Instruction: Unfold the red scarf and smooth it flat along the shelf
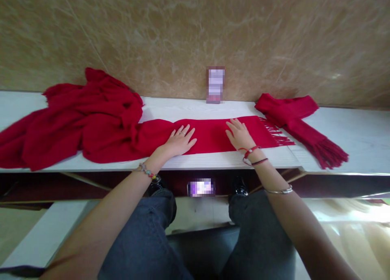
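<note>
To smooth this scarf (210,135) well, I think I should press lightly with level palms and ease the fabric outward along its length, so the ripples by my left hand (180,142) flatten without pulling the edges askew. That hand and my right hand (240,135) both rest palm-down on it, fingers spread, gripping nothing. It stretches across the surface (176,109) beneath and between them, running leftward into the rumpled pile (100,117), though I can't tell if they're one piece, and rightward to its fringe, just beside the folded scarf (288,113).
</note>
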The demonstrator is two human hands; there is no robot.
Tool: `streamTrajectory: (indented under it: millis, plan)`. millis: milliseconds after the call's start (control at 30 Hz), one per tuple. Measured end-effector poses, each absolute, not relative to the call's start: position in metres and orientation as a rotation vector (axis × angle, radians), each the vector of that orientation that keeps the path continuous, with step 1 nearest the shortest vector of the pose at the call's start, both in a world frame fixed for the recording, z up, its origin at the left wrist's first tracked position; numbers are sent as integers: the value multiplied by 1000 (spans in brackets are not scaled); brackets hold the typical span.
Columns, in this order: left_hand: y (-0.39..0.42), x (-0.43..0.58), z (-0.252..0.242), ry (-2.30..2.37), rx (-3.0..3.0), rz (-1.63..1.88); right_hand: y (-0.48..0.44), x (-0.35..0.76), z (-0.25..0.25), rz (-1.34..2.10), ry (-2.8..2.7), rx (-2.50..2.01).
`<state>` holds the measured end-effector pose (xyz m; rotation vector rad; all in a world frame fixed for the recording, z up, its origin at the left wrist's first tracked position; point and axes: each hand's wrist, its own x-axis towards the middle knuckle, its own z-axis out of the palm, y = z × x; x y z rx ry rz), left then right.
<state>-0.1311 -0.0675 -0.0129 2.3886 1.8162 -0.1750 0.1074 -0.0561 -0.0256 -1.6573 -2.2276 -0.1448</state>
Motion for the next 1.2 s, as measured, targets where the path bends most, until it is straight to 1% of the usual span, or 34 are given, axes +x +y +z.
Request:
streamTrajectory:
  millis: [100,167,333,433,533,700,867,933,1033,1200]
  plan:
    - [-67,-132,-14,1812,2401,-168,-68,66,-25,-63,-2431,-1414]
    - [-67,-133,-16,1813,2407,-169,-75,48,-26,-14,-2558,-1330]
    - [-67,-133,-16,1811,2411,-156,-73,52,-31,74,-2694,-1321]
    - [-68,-132,-14,1808,2403,-160,-66,76,-32,74,-2635,-1417]
    - [-69,-131,-12,1807,2391,-161,-62,106,-31,52,-2544,-1604]
    - [-70,-130,-11,1810,2380,-174,-61,160,-31,-71,-2352,-1914]
    - [-69,-132,-13,1808,2397,-168,-62,184,-34,-149,-2181,-2036]
    - [-68,-132,-14,1802,2399,-164,-62,177,-33,-213,-2155,-1995]
    - [-67,-133,-15,1793,2397,-159,-64,148,-29,-256,-2229,-1793]
    - [-67,-132,-15,1810,2384,-144,-69,84,-23,-126,-2454,-1503]
